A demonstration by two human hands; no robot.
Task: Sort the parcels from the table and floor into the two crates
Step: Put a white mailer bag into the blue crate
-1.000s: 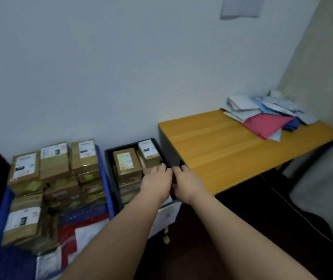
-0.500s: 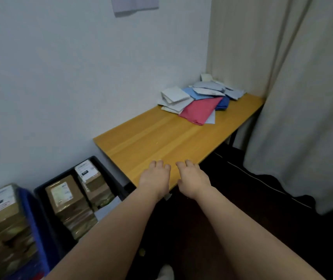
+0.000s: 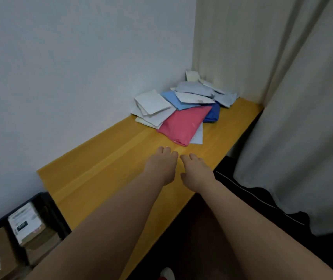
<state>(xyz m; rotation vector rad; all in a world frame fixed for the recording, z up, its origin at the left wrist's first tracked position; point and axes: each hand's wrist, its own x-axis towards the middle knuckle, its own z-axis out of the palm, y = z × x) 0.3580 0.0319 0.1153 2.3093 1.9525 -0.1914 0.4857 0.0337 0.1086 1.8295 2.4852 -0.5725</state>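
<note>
Both hands, the left hand (image 3: pixel 161 165) and right hand (image 3: pixel 197 171), are held empty with fingers relaxed above the bench (image 3: pixel 105 174), just short of the pink mailer (image 3: pixel 184 124) fronting the parcel pile (image 3: pixel 181 102), apparently for a pickup.

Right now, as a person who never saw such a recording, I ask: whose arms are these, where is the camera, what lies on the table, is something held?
No machine here: a person wears a camera on the head, looking forward and down. The bare left hand and right hand reach over the orange wooden table, fingers relaxed, holding nothing. At the table's far end lies a pile of soft parcels: a pink plastic mailer, white envelopes, pale and dark blue bags. Lower left, a black crate holds brown cardboard boxes.
</note>
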